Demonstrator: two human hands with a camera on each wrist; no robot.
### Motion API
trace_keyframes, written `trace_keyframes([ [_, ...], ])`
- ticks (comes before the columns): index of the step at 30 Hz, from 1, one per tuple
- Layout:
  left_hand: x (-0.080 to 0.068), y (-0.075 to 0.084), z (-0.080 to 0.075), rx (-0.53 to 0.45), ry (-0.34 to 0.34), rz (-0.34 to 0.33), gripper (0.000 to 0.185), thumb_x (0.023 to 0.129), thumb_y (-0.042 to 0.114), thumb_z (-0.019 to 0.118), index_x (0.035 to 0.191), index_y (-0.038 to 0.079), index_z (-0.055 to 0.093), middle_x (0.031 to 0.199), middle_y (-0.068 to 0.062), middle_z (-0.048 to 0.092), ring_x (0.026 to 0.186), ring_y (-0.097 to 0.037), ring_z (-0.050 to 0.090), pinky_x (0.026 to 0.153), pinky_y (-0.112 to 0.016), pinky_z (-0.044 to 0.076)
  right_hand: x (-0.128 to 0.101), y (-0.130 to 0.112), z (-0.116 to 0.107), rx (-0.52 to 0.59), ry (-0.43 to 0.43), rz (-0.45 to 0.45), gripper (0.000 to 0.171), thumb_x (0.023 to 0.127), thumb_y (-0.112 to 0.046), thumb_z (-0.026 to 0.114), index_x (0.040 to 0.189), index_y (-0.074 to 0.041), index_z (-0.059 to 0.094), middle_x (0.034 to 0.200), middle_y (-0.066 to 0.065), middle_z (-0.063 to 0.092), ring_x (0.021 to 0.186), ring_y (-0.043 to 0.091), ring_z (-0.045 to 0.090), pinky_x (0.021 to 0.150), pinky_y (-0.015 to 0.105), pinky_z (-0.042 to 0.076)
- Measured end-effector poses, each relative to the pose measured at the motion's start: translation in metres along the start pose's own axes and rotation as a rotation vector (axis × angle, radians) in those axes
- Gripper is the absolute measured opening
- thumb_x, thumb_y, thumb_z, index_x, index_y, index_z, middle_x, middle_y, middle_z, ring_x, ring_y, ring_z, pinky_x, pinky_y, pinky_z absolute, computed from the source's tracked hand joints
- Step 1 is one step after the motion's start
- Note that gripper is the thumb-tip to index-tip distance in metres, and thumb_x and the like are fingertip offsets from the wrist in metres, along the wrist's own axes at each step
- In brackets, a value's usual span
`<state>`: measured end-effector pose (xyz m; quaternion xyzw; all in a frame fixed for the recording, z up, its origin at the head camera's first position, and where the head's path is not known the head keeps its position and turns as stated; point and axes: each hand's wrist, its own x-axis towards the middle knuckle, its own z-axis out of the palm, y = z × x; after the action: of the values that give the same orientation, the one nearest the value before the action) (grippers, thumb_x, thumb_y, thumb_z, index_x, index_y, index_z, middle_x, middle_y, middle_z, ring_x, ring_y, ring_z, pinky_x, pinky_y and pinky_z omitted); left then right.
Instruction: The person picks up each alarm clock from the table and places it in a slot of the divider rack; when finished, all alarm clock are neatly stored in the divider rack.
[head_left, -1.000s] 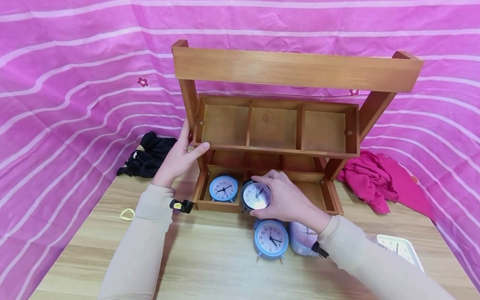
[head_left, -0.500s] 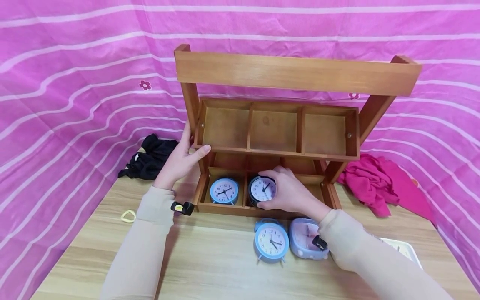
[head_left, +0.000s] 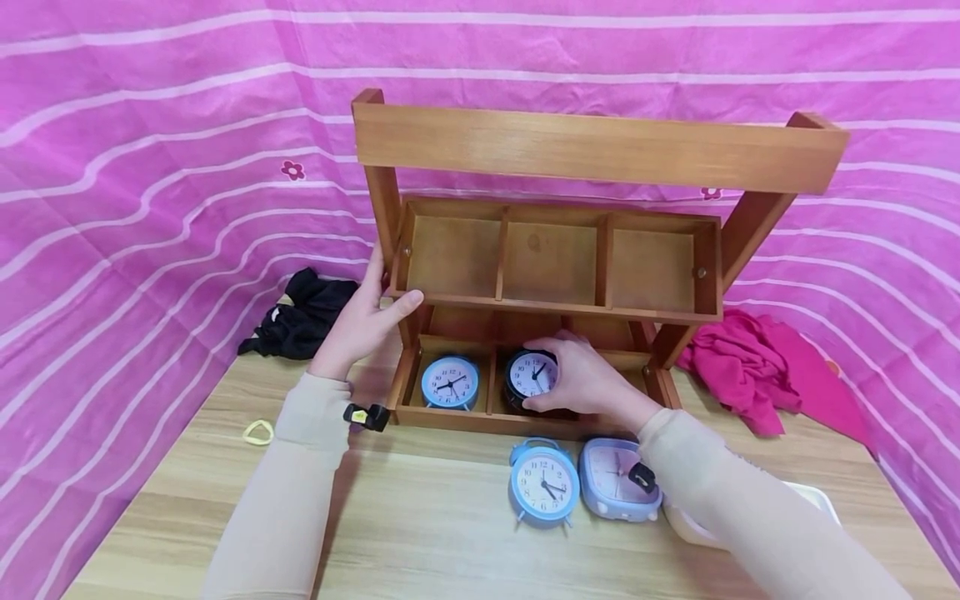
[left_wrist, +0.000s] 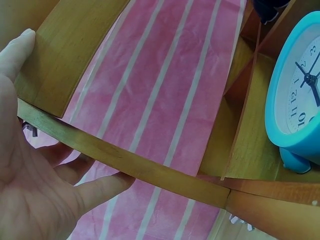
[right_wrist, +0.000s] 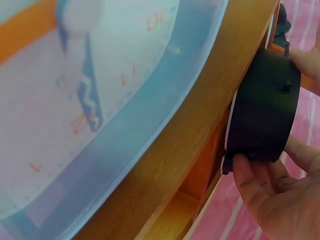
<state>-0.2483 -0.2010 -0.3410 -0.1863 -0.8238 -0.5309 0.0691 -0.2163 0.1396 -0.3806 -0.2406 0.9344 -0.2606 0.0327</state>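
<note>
Pink wht-striped cloth (head_left: 187, 100) behind & both sides of lt. wood-grain tbl (head_left: 420, 525).

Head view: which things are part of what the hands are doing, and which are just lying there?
Probably part of the job:
black alarm clock, gripped by the right hand
wooden rack, held by the left hand
round blue alarm clock in the rack
round blue alarm clock on the table
lavender-blue clock beside it

Seemingly just lying about:
black cloth
magenta cloth
small yellow loop

Cloth-screened work nook, wider room indeterminable. Pink striped fabric (head_left: 150, 108) hangs behind and on both sides of the wooden rack (head_left: 551, 262); a wood-grain bench (head_left: 420, 533) extends beneath and in front of it.
</note>
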Motion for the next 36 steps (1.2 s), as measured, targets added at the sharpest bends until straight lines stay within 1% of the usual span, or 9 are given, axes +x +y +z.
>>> trace_keyframes([
  [2,0.004,-0.009,0.000,0.005,0.006,0.008,0.097,0.101,0.036,0.069,0.167,0.041,-0.002,0.175,0.000,0.012,0.157,-0.035,0.023,0.124,-0.063,0.022,0.001,0.001,-0.001,-0.001,-0.007,0.000,0.078,0.073,-0.036,0.095,0.139,-0.009,0.065,0.132,0.011,0.065,0.122,0.032,0.057,0.106,0.053,0.050],
  [3,0.004,-0.009,0.000,0.003,0.006,0.010,0.097,0.101,0.035,0.069,0.167,0.041,-0.002,0.175,0.001,0.012,0.157,-0.034,0.024,0.124,-0.063,0.022,0.001,0.001,-0.002,-0.004,-0.010,-0.005,0.078,0.073,-0.037,0.095,0.139,-0.008,0.065,0.132,0.011,0.065,0.122,0.033,0.057,0.106,0.053,0.050],
  [5,0.006,-0.013,0.001,0.005,0.011,0.021,0.097,0.100,0.038,0.070,0.166,0.047,-0.001,0.174,0.004,0.013,0.157,-0.033,0.025,0.123,-0.064,0.023,0.002,0.001,-0.002,-0.007,-0.013,-0.009,0.078,0.072,-0.036,0.095,0.138,-0.008,0.065,0.132,0.011,0.066,0.122,0.033,0.057,0.107,0.053,0.049],
  [7,0.006,-0.014,0.001,0.003,0.012,0.028,0.097,0.099,0.039,0.071,0.165,0.048,0.000,0.174,0.005,0.014,0.156,-0.033,0.025,0.122,-0.064,0.024,0.003,0.000,-0.003,-0.006,-0.019,-0.013,0.077,0.072,-0.036,0.095,0.137,-0.008,0.065,0.131,0.011,0.066,0.122,0.033,0.057,0.107,0.053,0.049],
  [11,0.006,-0.015,0.001,0.000,0.014,0.031,0.098,0.099,0.039,0.071,0.166,0.047,0.000,0.174,0.004,0.014,0.157,-0.032,0.025,0.123,-0.064,0.022,0.003,0.000,0.000,0.006,-0.045,0.003,0.078,0.072,-0.035,0.095,0.138,-0.009,0.065,0.132,0.010,0.066,0.122,0.032,0.058,0.107,0.053,0.049],
  [17,0.006,-0.018,0.001,0.003,0.011,0.025,0.099,0.099,0.039,0.072,0.166,0.045,-0.001,0.174,0.001,0.015,0.156,-0.031,0.025,0.124,-0.064,0.020,0.003,0.002,0.003,-0.009,-0.050,-0.002,0.076,0.072,-0.036,0.095,0.136,-0.008,0.065,0.130,0.011,0.067,0.121,0.032,0.058,0.107,0.053,0.049],
  [24,0.006,-0.017,0.001,0.001,0.016,0.034,0.098,0.099,0.042,0.071,0.166,0.047,0.000,0.174,0.003,0.016,0.156,-0.031,0.027,0.124,-0.062,0.021,0.004,0.003,0.003,-0.002,-0.070,0.021,0.076,0.072,-0.035,0.095,0.137,-0.009,0.065,0.130,0.010,0.067,0.122,0.031,0.058,0.107,0.052,0.049],
  [29,0.006,-0.016,0.001,-0.011,0.019,0.041,0.095,0.099,0.039,0.071,0.165,0.050,0.003,0.173,0.005,0.018,0.155,-0.030,0.028,0.124,-0.062,0.024,0.005,0.006,0.004,0.019,-0.081,0.031,0.076,0.073,-0.034,0.096,0.138,-0.009,0.066,0.131,0.011,0.066,0.122,0.031,0.058,0.107,0.052,0.050],
  [36,0.005,-0.017,0.001,-0.019,0.019,0.036,0.095,0.100,0.037,0.071,0.165,0.049,0.003,0.173,0.005,0.017,0.156,-0.031,0.027,0.123,-0.061,0.025,0.009,0.010,0.006,0.043,-0.112,0.030,0.076,0.073,-0.033,0.097,0.137,-0.007,0.066,0.131,0.011,0.067,0.120,0.030,0.060,0.107,0.050,0.049],
])
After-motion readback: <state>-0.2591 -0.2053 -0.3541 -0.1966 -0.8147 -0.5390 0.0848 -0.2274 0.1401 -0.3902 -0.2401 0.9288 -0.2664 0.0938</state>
